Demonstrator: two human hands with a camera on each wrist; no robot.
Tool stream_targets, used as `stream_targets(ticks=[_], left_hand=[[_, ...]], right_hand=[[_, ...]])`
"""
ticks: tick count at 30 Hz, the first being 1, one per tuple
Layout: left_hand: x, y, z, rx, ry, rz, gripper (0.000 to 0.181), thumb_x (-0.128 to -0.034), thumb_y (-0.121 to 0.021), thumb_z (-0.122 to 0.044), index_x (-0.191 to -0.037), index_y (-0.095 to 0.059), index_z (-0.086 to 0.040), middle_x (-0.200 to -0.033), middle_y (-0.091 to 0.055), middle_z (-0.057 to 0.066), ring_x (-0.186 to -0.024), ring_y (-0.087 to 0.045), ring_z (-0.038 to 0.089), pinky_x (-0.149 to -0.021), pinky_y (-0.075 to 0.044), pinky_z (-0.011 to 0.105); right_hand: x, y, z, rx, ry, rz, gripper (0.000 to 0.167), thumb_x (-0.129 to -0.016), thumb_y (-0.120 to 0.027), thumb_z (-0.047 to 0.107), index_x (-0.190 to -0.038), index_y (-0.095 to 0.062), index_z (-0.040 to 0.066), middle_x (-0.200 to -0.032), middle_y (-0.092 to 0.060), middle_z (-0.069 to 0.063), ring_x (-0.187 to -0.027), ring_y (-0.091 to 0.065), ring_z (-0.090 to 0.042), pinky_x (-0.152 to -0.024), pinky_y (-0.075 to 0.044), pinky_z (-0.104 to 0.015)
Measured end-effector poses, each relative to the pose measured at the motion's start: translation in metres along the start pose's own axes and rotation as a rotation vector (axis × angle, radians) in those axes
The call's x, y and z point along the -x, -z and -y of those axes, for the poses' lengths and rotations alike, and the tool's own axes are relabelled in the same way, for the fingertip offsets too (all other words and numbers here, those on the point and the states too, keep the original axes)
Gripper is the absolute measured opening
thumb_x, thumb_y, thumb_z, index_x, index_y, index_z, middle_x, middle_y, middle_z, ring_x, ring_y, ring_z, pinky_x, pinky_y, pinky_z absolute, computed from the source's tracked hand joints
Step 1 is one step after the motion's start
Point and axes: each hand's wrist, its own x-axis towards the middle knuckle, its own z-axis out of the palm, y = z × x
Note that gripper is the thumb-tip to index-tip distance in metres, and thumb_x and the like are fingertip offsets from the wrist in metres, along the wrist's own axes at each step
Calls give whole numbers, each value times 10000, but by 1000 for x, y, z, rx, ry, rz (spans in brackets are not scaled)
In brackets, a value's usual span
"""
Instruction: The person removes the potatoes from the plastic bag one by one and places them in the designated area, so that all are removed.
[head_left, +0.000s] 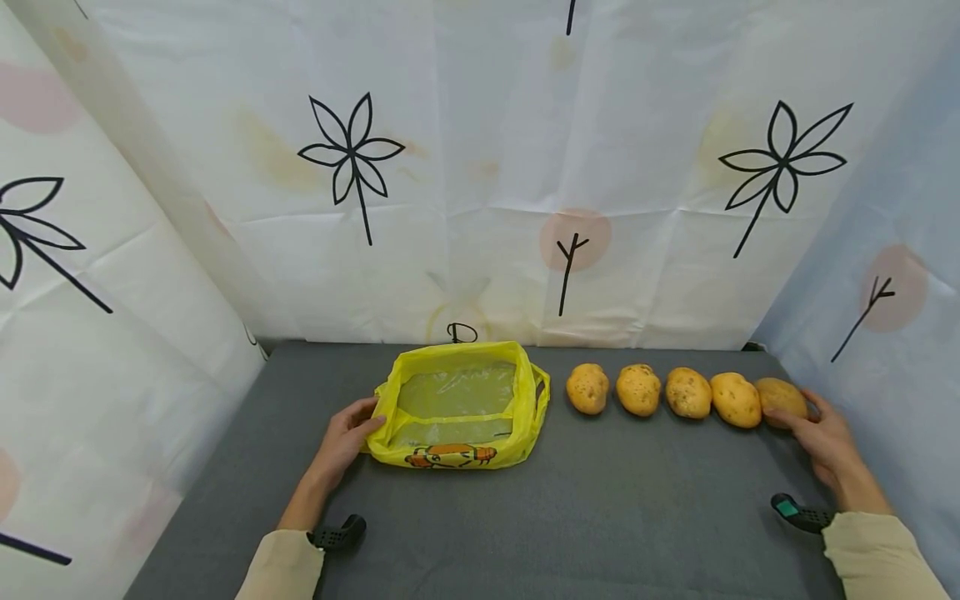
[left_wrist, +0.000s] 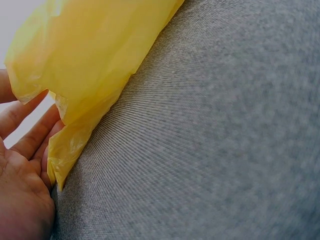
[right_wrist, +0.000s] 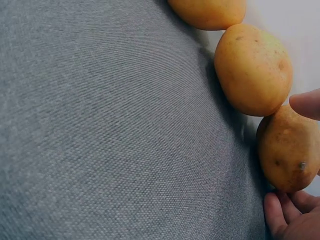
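A yellow plastic bag (head_left: 450,454) stands with its mouth spread wide and an orange cartoon print on its front. My left hand (head_left: 351,433) holds the bag's left edge, thumb over the rim; in the left wrist view the fingers (left_wrist: 37,132) lie against the thin yellow film (left_wrist: 95,55). Several potatoes form a row to the bag's right. At the row's right end, my right hand (head_left: 825,437) grips the last potato (head_left: 780,397), with the thumb on one side and the fingers on the other. The right wrist view shows this potato (right_wrist: 287,150) touching its neighbour (right_wrist: 254,70).
The other potatoes (head_left: 587,388) stand between the bag and my right hand. Grey cloth (head_left: 600,517) covers the table. White patterned sheets hang behind (head_left: 487,167) and along both sides. A dark wrist device (head_left: 339,533) sits on each wrist.
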Motion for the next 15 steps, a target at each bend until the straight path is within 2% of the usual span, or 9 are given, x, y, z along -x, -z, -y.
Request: stream_targets(ticks=[8,12,15], left_hand=[[1,0,0,5,-30,-9,464,-1052,-596,-230,-1475,-516,-57,-1432,-539,165,-1136,-568,116,-896,-481,219],[2,0,2,17,-62,-36,470,-1030,-635,-234,-1450,-539,-46,-1411,-553,174,-1104,-578,82,-888,-487,219],[3,0,3,26,-102,-85,487,-1010,-668,-219,-1441,-546,-27,-1410,-552,186,-1133,-567,113,-884,-475,184]], right_hand=[[14,-7,8,47,19,-58,971,-1025,-544,401,-1564,114,-67,-1555,6,-457,-1395,-165,-628,-1072,-253,-689],[24,-14,17,129,29,-129,947,-1015,-540,398,-1564,45,-106,-1559,-32,-449,-1385,-179,-632,-1064,-272,-697],[33,-21,29,225,49,-195,919,-1013,-548,385,-1555,-22,-138,-1555,-67,-447,-1388,-163,-633,-1068,-254,-712]])
